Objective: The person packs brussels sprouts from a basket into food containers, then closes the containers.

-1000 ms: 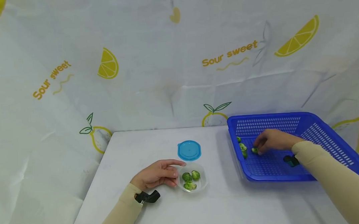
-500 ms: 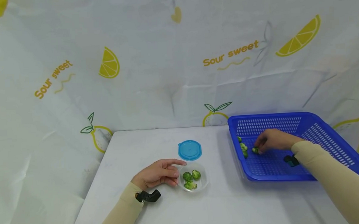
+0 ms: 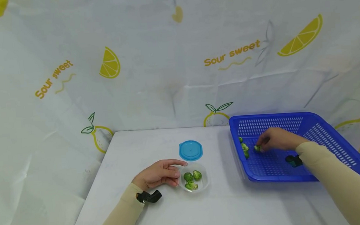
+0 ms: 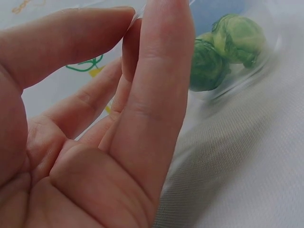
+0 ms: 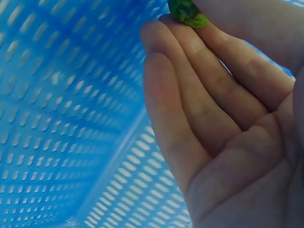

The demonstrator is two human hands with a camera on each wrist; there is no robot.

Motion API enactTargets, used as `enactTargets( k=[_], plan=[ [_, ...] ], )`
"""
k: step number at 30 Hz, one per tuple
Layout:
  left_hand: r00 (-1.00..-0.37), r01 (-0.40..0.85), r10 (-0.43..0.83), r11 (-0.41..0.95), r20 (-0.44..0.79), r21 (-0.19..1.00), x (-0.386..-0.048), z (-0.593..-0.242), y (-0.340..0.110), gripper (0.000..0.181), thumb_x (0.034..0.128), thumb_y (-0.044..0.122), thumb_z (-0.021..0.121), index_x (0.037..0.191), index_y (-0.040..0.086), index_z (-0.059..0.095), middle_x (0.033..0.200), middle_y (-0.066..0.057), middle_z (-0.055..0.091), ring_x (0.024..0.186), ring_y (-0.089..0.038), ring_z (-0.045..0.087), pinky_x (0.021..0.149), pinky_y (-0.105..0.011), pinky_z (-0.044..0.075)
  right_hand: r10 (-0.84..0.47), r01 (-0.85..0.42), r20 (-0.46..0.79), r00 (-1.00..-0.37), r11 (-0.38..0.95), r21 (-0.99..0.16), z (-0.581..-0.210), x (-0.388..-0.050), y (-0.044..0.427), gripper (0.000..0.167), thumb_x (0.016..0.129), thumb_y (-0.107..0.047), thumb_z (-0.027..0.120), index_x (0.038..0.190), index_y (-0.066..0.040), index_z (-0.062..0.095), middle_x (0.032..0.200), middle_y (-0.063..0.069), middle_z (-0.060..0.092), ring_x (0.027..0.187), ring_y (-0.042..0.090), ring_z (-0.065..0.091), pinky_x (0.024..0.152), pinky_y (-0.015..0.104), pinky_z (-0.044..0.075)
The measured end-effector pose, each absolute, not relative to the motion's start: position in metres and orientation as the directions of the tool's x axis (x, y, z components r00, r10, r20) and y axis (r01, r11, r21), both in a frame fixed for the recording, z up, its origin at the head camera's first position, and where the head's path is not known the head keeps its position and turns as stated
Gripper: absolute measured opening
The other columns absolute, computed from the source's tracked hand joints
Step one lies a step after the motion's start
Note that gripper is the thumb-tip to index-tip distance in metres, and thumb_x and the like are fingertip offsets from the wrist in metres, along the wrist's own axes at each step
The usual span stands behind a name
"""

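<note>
Two beige sleeves reach in from the bottom corners, the left sleeve (image 3: pixel 122 210) over the white table (image 3: pixel 220 208), the right sleeve (image 3: pixel 331 173) across the near rim of a blue basket (image 3: pixel 274 172). A black wrist device (image 3: pixel 148 196) sits below the left hand (image 3: pixel 157 175), which pinches the left side of a clear bowl (image 3: pixel 204 182), thumb at the rim and index finger stretched along it. Inside lie three green sprouts (image 3: pixel 197 175), close together. Within the basket, the right hand (image 3: pixel 276 139) grips a single sprout (image 3: pixel 257 148) between thumb and fingertips; whether it touches the basket floor, I cannot tell. Just left of it, more sprouts (image 3: pixel 245 150) line the basket's left wall. Beyond the bowl, a blue lid (image 3: pixel 191 150) lies flat on the table. Farthest off hangs a pale backdrop (image 3: pixel 153 43) printed with lemons and the words "Sour sweet".
</note>
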State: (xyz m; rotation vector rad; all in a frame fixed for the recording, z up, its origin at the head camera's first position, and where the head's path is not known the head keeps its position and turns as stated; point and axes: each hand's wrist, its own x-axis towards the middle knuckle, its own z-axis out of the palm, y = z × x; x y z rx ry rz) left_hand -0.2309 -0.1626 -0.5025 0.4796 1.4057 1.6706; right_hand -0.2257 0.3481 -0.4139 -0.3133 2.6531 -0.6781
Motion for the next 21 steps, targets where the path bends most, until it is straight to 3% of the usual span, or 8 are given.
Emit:
enactTargets(
  k=[15,21],
  plan=[
    [-0.540,-0.407,0.812,-0.020,-0.223,0.913,-0.231,-0.506,-0.164,0.057,0.1035,0.001,0.066,0.158,0.000,0.049,0.098,-0.001,0.077,0.082,-0.011,0.079,0.083,-0.029,0.069,-0.312,-0.212,-0.133,-0.941,0.846,-0.488,-0.375,-0.198,0.317,0.029,0.100,-0.025,0.079,0.125,-0.012,0.080,0.120,0.004,0.081,0.109,0.025,0.077,0.092,0.050,0.066],
    [-0.545,-0.417,0.804,-0.017,-0.235,0.909,-0.231,-0.506,-0.164,0.055,0.1048,-0.001,0.063,0.158,0.002,0.050,0.095,0.001,0.075,0.083,-0.011,0.078,0.084,-0.029,0.069,-0.308,-0.223,-0.093,-0.947,0.836,-0.502,-0.360,-0.185,0.299,0.027,0.101,-0.023,0.078,0.127,-0.016,0.080,0.119,0.000,0.081,0.107,0.019,0.077,0.089,0.042,0.067]
  ],
)
